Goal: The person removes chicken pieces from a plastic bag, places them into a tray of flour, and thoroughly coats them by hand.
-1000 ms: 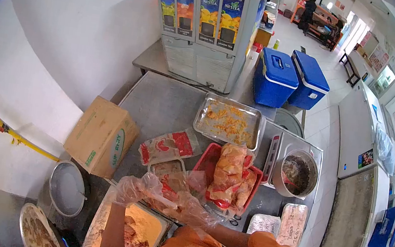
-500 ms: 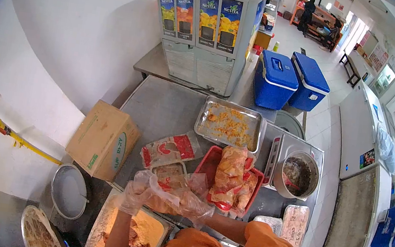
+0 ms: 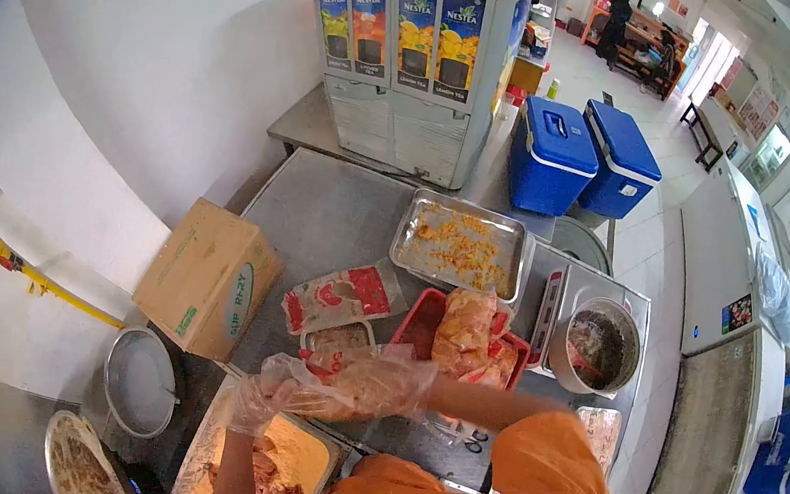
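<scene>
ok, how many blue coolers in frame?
2: the left cooler and the right cooler sit side by side, right of the drink dispenser. Others may be hidden.

Gloved left hand [image 3: 257,400], right hand [image 3: 386,382], steel table [image 3: 319,211], tray [image 3: 460,248]

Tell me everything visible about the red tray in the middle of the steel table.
The red tray is a shallow, rectangular container that looks like plastic, sitting flat on the steel table. Clear bags of pale orange food are piled in its right half; the left half shows bare red floor. It lies just in front of the metal baking tray and left of the round metal pot. The person's gloved right hand reaches across its near edge; contact cannot be told.
</scene>
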The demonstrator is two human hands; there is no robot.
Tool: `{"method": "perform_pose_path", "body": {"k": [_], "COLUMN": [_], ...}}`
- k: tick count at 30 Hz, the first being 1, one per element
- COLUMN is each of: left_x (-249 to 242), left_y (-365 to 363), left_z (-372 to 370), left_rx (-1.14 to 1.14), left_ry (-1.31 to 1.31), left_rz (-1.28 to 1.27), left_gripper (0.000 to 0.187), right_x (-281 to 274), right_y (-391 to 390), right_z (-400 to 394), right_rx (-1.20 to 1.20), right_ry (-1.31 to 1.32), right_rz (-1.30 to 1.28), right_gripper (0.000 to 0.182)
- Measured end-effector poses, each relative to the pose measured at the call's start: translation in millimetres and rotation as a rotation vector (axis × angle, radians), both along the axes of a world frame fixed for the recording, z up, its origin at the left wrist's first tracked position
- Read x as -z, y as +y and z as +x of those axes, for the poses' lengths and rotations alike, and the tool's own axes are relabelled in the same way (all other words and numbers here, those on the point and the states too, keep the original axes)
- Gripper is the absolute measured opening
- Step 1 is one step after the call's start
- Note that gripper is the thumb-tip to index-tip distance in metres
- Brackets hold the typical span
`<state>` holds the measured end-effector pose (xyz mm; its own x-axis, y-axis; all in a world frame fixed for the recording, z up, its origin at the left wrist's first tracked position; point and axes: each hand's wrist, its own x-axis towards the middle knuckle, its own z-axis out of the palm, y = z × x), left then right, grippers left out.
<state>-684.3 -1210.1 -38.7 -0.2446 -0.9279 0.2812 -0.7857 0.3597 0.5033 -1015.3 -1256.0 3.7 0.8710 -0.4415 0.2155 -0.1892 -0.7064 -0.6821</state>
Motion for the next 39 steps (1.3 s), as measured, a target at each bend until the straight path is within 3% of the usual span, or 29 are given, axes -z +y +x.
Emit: {"method": "perform_pose_path", "body": {"k": [2,5,6,7,8,11,12,14,16,20,25,28,35,38,39], "left_x": [-24.4,-19.8,-25.3,-57.7,-74.6,13.5,13.4,5.7,-14.1,-77.2,-53.1,-69.5,-71.7,-75.7,-51.1], "left_y": [7.0,19.5,23.1,21.4,25.1,30.4,32.2,31.0,38.8,68.4,131.5,155.2,190.8,193.9,209.5], "left_z": [-15.3,-44.3,-58.9,-89.1,-111.2,-134.6,-136.3,-136.0,-121.8,-74.0,-1.3,15.8,28.1,26.4,28.5], "left_rx": [0.129,0.314,0.36,0.372,0.382,0.56,0.566,0.573,0.41,0.078,-0.245,-0.378,-0.617,-0.614,-0.72], "left_ry": [-0.072,-0.246,-0.289,-0.29,-0.284,-0.06,-0.033,0.024,0.058,0.212,0.467,0.546,0.573,0.525,0.252], "left_rz": [0.097,0.012,0.054,0.26,0.466,0.401,0.461,0.582,0.519,0.496,0.296,0.303,0.274,0.292,0.143], "left_gripper": [0.043,0.051,0.054,0.057,0.06,0.051,0.052,0.054,0.055,0.046,0.036,0.036,0.043,0.041,0.039], "right_x": [81.4,-45.7,-39.7,-27.8,-9.8,65.0,84.7,77.4,76.2,140.0,192.2,217.1,265.1,235.8,223.5], "right_y": [-40.3,-72.4,-89.2,-97.0,-97.3,-93.4,-88.4,-65.0,-30.4,5.8,10.6,5.0,-7.2,-8.6,-9.0], "right_z": [-6.0,-20.4,-16.7,-12.2,-10.6,-15.0,-15.8,-6.0,6.6,17.4,25.0,26.4,39.5,39.4,38.8], "right_rx": [-0.211,-0.444,-0.487,-0.53,-0.496,-0.378,-0.339,-0.194,-0.089,0.142,0.214,0.215,0.211,0.125,0.071], "right_ry": [-0.016,0.428,0.57,0.709,0.569,0.165,0.034,0.508,0.738,0.772,0.797,0.824,0.925,0.886,0.881], "right_rz": [0.024,-0.396,-0.212,-0.023,-0.017,-0.009,-0.003,-0.106,-0.235,-0.191,-0.121,-0.1,-0.095,-0.123,-0.13], "right_gripper": [0.018,0.019,0.019,0.018,0.02,0.024,0.026,0.027,0.031,0.026,0.021,0.02,0.021,0.02,0.02]}}
